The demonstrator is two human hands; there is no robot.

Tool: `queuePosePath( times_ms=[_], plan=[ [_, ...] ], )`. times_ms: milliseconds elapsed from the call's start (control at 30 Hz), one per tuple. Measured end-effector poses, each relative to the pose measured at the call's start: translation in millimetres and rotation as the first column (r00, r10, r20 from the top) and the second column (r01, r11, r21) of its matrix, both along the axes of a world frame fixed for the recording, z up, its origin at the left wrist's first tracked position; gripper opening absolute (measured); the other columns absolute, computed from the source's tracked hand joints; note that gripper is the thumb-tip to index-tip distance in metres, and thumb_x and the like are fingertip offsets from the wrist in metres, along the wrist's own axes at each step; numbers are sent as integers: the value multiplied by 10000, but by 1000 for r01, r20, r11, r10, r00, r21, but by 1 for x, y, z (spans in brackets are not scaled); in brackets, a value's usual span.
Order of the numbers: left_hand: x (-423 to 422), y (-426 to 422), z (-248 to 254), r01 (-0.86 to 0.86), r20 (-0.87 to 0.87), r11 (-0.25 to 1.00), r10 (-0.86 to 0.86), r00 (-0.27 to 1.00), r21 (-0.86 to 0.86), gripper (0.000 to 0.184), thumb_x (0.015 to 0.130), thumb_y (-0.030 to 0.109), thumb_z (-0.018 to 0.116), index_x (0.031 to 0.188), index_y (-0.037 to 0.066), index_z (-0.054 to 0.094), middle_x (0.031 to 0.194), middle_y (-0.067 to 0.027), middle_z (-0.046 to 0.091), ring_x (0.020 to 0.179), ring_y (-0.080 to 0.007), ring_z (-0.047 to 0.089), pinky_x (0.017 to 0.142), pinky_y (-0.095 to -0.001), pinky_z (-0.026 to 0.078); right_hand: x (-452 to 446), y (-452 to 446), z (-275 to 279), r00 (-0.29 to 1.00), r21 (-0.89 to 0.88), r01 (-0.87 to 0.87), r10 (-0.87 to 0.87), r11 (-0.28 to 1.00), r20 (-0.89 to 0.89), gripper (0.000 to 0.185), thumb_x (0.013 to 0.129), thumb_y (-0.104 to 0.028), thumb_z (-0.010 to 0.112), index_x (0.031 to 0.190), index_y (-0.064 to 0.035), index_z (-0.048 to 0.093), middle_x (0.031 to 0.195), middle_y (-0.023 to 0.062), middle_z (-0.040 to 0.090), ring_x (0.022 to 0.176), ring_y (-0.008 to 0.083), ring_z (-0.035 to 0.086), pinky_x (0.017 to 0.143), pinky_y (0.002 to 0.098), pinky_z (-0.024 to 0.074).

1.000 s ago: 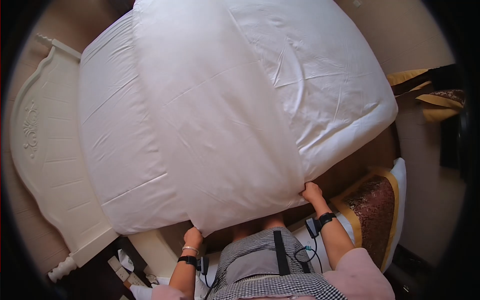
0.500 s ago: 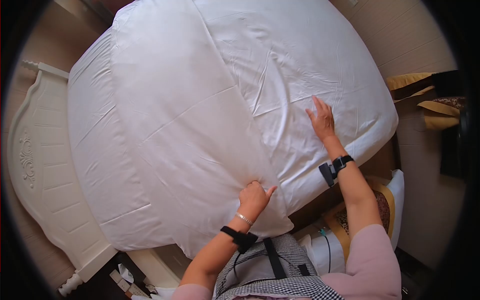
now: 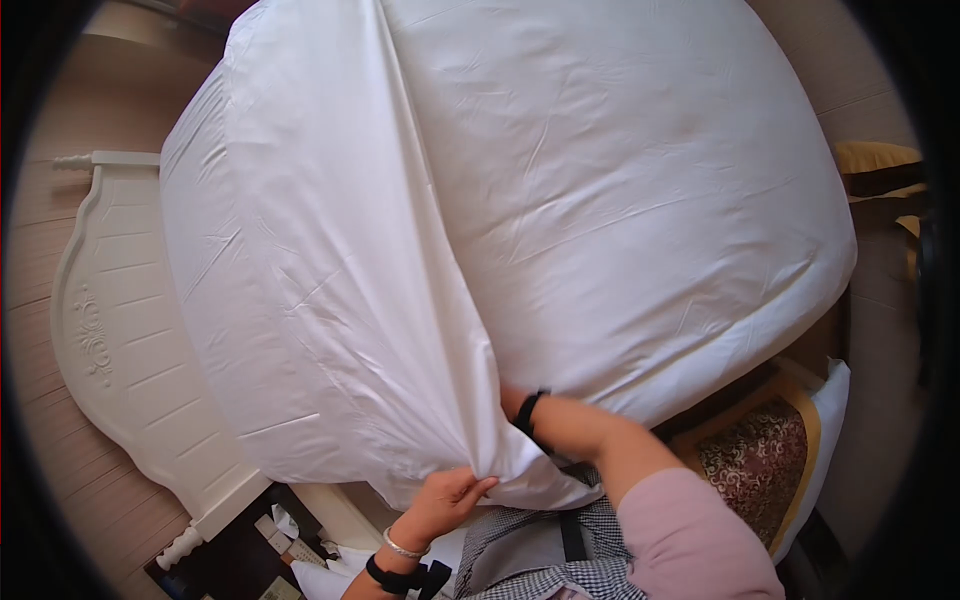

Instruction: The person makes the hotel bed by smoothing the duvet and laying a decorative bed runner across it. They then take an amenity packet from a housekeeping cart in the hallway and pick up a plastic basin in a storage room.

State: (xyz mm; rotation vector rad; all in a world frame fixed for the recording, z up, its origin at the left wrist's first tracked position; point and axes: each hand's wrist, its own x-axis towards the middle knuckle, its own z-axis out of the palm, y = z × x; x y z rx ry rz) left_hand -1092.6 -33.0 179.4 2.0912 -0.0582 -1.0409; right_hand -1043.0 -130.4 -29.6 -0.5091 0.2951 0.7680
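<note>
A smooth white bed cover (image 3: 350, 270) lies over the bed, its upper layer forming a long raised fold from the far side towards me. My left hand (image 3: 445, 503) is closed on the near edge of this layer, thumb and fingers pinching the cloth so that creases run from the grip. My right hand (image 3: 511, 400) reaches under the lifted edge beside the fold; its fingers are hidden by the cloth. Right of the fold, the flatter white bedding (image 3: 640, 190) carries a few faint wrinkles.
A cream carved headboard (image 3: 125, 320) stands on the left. By the near left corner, a dark bedside surface (image 3: 205, 560) holds small items. A patterned cushion or runner with a yellow border (image 3: 755, 455) lies at the lower right. Yellow and brown cloth (image 3: 880, 165) hangs at the far right.
My right hand has moved from on top of the bedding, left and down, to under the cover's edge. The left hand has shifted nearer me; the cover edge is lifted into a fold.
</note>
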Motion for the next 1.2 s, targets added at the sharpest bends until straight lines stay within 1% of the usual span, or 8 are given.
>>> queuePosePath(
  times_ms=[367, 400, 533, 667, 800, 933, 1067, 1200],
  plan=[
    [-56, -22, -151, 439, 279, 893, -449, 849, 100, 246, 890, 296, 518, 906, 74, 622, 937, -118, 640, 921, -295, 583, 794, -410, 438, -183, -168, -30, 558, -656, -532, 804, 536, 204, 493, 939, -295, 451, 1336, -5, 405, 1349, 108, 450, 1216, 163, 437, 1043, 270, 317],
    [-64, -18, -149, 445, 220, 895, -440, 871, 29, 250, 891, 301, 517, 936, 82, 629, 953, -111, 641, 944, -294, 574, 816, -409, 429, -137, -183, 14, 218, -460, -887, 907, 30, -361, 515, 918, -351, 489, 1307, -16, 449, 1296, 105, 502, 1168, 194, 485, 1009, 304, 363],
    [-107, 25, -129, 233, -30, 960, -241, 970, -155, 237, 889, 282, 539, 993, 95, 643, 947, -119, 643, 880, -311, 593, 762, -388, 458, -193, -205, 42, 851, -305, -386, 207, 871, -483, 578, 879, -505, 526, 1254, -66, 516, 1151, 75, 599, 1031, 136, 541, 867, 286, 435],
    [-146, 120, -84, -522, 209, 767, 478, 853, 374, 292, 840, 297, 621, 938, 24, 585, 923, -157, 622, 859, -338, 597, 709, -421, 458, -225, -138, 57, 852, -828, -419, 478, 374, -215, 627, 745, -385, 738, 1184, 16, 541, 1127, 107, 609, 1036, 168, 554, 868, 281, 435],
    [-242, 224, -135, -629, 541, 411, 322, 777, 660, 621, 770, 338, 705, 1201, -38, 465, 1189, -217, 531, 1063, -304, 526, 844, -407, 427, -247, -100, 51, 960, -915, -242, 215, 323, -178, 525, 683, -272, 787, 1069, 39, 615, 982, 106, 668, 882, 166, 615, 777, 291, 481],
    [-287, 280, -178, -675, -342, 668, 742, 576, 312, 402, 814, 280, 662, 1039, -48, 604, 805, -105, 640, 682, -174, 610, 587, -304, 474, -247, -93, 87, 947, -785, -317, 140, 533, -288, 490, 697, -185, 779, 1090, 51, 607, 996, 101, 658, 887, 169, 611, 793, 289, 478],
    [-327, 325, -174, -792, -418, 583, 775, 474, 180, 243, 863, 247, 586, 848, 13, 650, 650, -13, 588, 498, -93, 489, 455, -236, 375, -269, -103, 82, 920, -476, -300, 119, 827, -373, 482, 725, -143, 765, 1134, 35, 582, 1086, 108, 631, 969, 216, 597, 851, 331, 471],
    [-310, 326, -201, -684, -339, 697, 710, 617, 215, 204, 807, 176, 649, 926, 10, 642, 775, -44, 635, 640, -138, 584, 565, -271, 467, -274, -98, 1, 930, -806, -352, 77, 476, -361, 493, 703, -191, 775, 1111, 27, 605, 1052, 101, 640, 951, 203, 600, 841, 320, 454]
  ],
)
